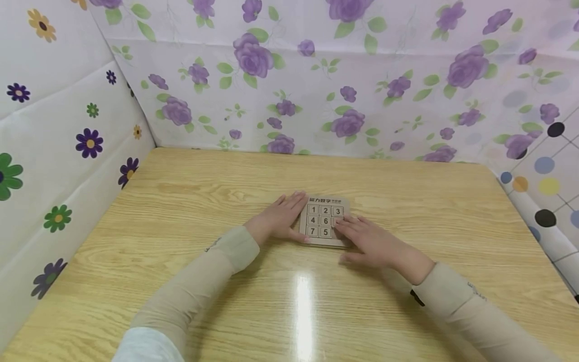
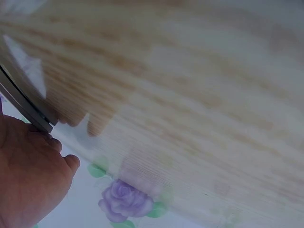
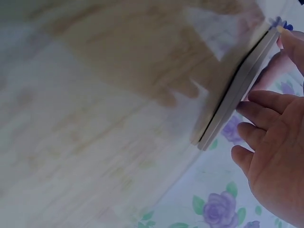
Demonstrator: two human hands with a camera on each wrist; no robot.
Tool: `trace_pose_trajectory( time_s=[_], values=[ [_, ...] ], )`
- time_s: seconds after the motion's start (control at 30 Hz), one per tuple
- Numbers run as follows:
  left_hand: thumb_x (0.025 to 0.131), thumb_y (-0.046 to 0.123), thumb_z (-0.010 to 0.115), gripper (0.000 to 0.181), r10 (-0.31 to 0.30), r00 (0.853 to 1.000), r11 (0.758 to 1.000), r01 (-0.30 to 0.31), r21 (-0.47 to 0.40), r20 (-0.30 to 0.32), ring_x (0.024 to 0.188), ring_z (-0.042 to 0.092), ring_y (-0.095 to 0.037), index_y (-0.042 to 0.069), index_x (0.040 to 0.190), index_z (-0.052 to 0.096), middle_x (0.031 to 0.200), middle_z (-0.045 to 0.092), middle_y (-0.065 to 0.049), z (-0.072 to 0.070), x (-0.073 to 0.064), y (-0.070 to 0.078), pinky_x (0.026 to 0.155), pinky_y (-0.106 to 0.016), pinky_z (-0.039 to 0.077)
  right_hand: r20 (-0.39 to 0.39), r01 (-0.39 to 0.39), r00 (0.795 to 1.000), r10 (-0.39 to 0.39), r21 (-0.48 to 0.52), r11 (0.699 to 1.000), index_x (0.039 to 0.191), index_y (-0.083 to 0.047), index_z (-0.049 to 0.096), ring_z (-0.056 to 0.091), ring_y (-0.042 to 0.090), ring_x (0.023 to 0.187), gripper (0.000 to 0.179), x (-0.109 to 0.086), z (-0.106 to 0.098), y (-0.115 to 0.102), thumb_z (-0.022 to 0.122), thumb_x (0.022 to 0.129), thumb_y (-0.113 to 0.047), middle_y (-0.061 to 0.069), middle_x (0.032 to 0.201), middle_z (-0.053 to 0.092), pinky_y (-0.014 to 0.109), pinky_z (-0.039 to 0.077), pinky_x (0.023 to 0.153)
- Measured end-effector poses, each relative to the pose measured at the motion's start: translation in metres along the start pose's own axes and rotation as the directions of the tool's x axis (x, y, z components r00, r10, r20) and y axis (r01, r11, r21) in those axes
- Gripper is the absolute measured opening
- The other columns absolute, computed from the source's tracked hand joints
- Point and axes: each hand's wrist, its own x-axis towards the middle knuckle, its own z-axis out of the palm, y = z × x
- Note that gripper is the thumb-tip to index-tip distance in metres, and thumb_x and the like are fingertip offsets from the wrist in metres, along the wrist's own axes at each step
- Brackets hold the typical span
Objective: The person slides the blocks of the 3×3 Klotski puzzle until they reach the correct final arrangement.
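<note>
A flat number slide puzzle (image 1: pixel 327 242) lies on the wooden table, with tiles 1, 2, 3 on top, 4 and 6 in the middle row, and 7 and 5 below. My left hand (image 1: pixel 279 218) rests along its left edge, fingers straight, the thumb at the lower left corner. From the right, my right hand (image 1: pixel 373 244) reaches over the board, its extended fingertips touching the right end of the middle row. That hand partly covers the tile there and the lower right corner. Both wrist views show the puzzle's thin edge (image 2: pixel 26 107) (image 3: pixel 237 90) beside the fingers.
The wooden table (image 1: pixel 203 176) has a glossy surface with a bright light reflection in front of the puzzle. A purple-flowered cloth (image 1: pixel 307 90) hangs behind it. Patterned sheets stand along the left (image 1: pixel 68 166) and right (image 1: pixel 549 186) sides.
</note>
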Motion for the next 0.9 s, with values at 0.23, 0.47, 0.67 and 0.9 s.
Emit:
trace_pose_trajectory(
  time_s=[0.23, 0.47, 0.67, 0.9],
  values=[
    [0.077, 0.071, 0.058, 0.116, 0.002, 1.0, 1.0, -0.002, -0.016, -0.006, 0.148, -0.004, -0.021, 0.007, 0.153, -0.002, 0.161, -0.004, -0.009, 0.001, 0.002, 0.0, 0.121, -0.041, 0.001, 0.007, 0.0, 1.0, 0.0, -0.009, 1.0, 0.141, 0.004, 0.04, 0.031, 0.038, 0.139, 0.073, -0.005, 0.0, -0.003, 0.062, 0.089, -0.041, 0.02, 0.147, 0.041, 0.053, 0.02, 0.116],
    [0.078, 0.07, 0.058, 0.116, 0.002, 1.0, 1.0, -0.002, -0.024, -0.001, 0.148, -0.004, -0.022, 0.006, 0.153, -0.002, 0.16, -0.005, -0.01, 0.001, 0.001, -0.001, 0.12, -0.041, 0.0, 0.026, 0.016, 1.0, -0.015, -0.02, 1.0, 0.141, 0.004, 0.04, 0.032, 0.038, 0.139, 0.072, -0.012, -0.001, -0.011, 0.062, 0.09, -0.041, 0.02, 0.147, 0.041, 0.054, 0.021, 0.116],
    [0.077, 0.072, 0.057, 0.117, 0.0, 1.0, 1.0, 0.0, -0.016, -0.006, 0.148, -0.004, -0.022, 0.007, 0.153, -0.003, 0.16, -0.005, -0.011, 0.001, 0.001, -0.002, 0.12, -0.041, 0.001, 0.033, 0.031, 0.999, -0.031, -0.013, 0.999, 0.141, 0.004, 0.04, 0.032, 0.038, 0.139, 0.073, -0.016, -0.001, -0.014, 0.062, 0.089, -0.042, 0.02, 0.146, 0.041, 0.054, 0.02, 0.116],
    [0.076, 0.073, 0.057, 0.118, 0.007, 1.0, 1.0, -0.007, -0.026, -0.003, 0.148, -0.005, -0.022, 0.007, 0.153, -0.004, 0.16, -0.007, -0.01, 0.002, 0.002, -0.002, 0.12, -0.041, 0.0, 0.025, 0.038, 0.999, -0.038, -0.021, 0.999, 0.141, 0.004, 0.04, 0.032, 0.039, 0.138, 0.071, -0.016, -0.002, -0.013, 0.062, 0.09, -0.04, 0.02, 0.146, 0.042, 0.055, 0.022, 0.115]
  ],
)
